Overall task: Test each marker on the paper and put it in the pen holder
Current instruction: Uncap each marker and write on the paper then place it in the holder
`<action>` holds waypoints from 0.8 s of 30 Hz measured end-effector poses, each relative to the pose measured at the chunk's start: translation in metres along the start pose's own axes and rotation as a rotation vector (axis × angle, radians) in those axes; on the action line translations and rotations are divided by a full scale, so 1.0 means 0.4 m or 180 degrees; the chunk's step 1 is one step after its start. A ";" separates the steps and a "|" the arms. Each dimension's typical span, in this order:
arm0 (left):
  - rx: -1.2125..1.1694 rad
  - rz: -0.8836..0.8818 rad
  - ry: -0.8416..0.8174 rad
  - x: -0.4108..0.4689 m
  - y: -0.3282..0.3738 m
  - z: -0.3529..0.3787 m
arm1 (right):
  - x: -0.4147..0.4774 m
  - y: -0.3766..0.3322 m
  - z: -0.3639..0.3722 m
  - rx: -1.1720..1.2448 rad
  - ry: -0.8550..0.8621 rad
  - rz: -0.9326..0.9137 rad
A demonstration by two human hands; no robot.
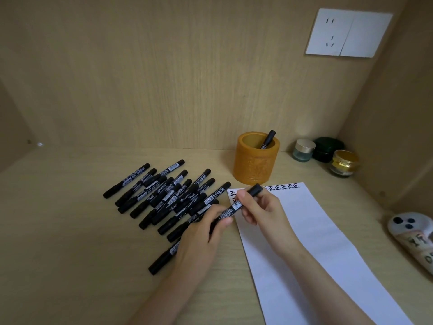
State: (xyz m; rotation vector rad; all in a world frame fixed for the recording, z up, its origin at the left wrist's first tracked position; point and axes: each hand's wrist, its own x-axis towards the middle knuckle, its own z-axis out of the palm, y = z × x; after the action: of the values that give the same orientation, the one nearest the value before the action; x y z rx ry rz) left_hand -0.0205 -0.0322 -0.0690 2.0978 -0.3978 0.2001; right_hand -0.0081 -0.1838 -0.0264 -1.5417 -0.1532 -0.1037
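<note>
- Head view, lower centre: the left hand (203,235) and right hand (262,207) shared one black marker (234,206), held aslant just over the paper's left edge.
- Left fingers (225,221) pinched its lower end. Right fingers (241,197) curled round the upper barrel, with the black end poking out above them.
- I judged the cap was being pulled off or pressed back on; which one could not be told, and no tip showed.
- If uncapping, the next move called for a short stroke on the paper (316,242), a white strip running from centre to lower right, below the dark marks (283,186) along its top edge.
- Left of centre, loose markers (164,191) lay heaped on the tabletop (70,231), black with white labels, capped; most of the task looked undone.
- Farther back, just beyond the paper, the amber pen holder (255,165) held a second marker (269,139), leaning right.
- Three small jars (304,150) stood at far right.
</note>
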 end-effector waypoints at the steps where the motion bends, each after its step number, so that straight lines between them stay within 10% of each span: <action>1: -0.0007 0.0016 -0.0041 -0.001 0.005 0.000 | 0.000 0.000 -0.001 0.0035 0.0006 0.0012; 10: -0.0194 -0.0186 -0.0230 -0.005 0.005 0.015 | 0.049 0.023 -0.063 0.0796 0.0469 0.0494; 24: -0.0095 0.0268 -0.0645 0.013 -0.007 0.029 | 0.110 0.095 -0.097 -0.0774 0.1033 0.0422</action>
State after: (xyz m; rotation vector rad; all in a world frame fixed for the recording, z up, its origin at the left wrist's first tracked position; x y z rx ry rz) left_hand -0.0149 -0.0418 -0.0760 2.0803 -0.6071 0.0301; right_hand 0.0429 -0.2201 -0.0577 -1.7493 0.2265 -0.2732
